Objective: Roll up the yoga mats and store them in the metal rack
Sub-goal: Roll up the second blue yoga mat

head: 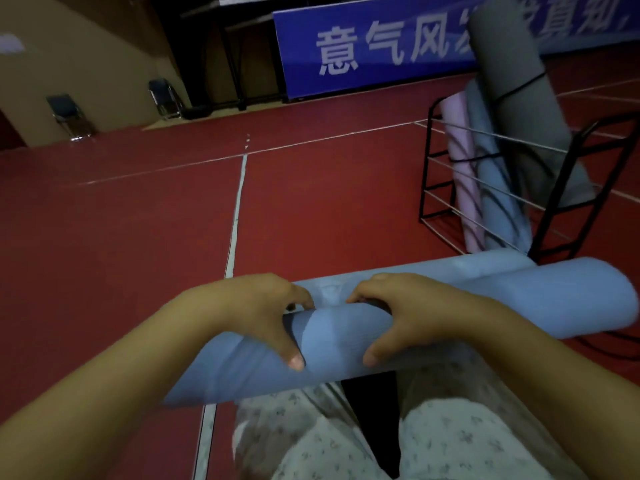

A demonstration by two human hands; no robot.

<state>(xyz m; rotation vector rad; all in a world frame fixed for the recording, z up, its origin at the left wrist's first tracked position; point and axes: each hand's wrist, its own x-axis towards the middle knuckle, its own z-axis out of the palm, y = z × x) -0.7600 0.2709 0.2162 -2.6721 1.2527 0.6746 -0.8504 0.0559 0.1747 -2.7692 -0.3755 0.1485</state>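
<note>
the picture is dim and a little grainy, with muted colours. soft light falls from above — the floor (138, 220) shows a faint sheen near the chairs (69, 114). the top corners are dark. the wide lens bends the lines at the edges. the mat (332, 337) is smeared at its left end, and the rack (554, 188) looks soft — no hard shadows.

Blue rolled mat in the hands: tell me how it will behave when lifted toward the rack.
The blue mat looks soft: both hands dent it, so it probably sags if held at one end. The roll seems untied, so it may unroll once released.
</note>
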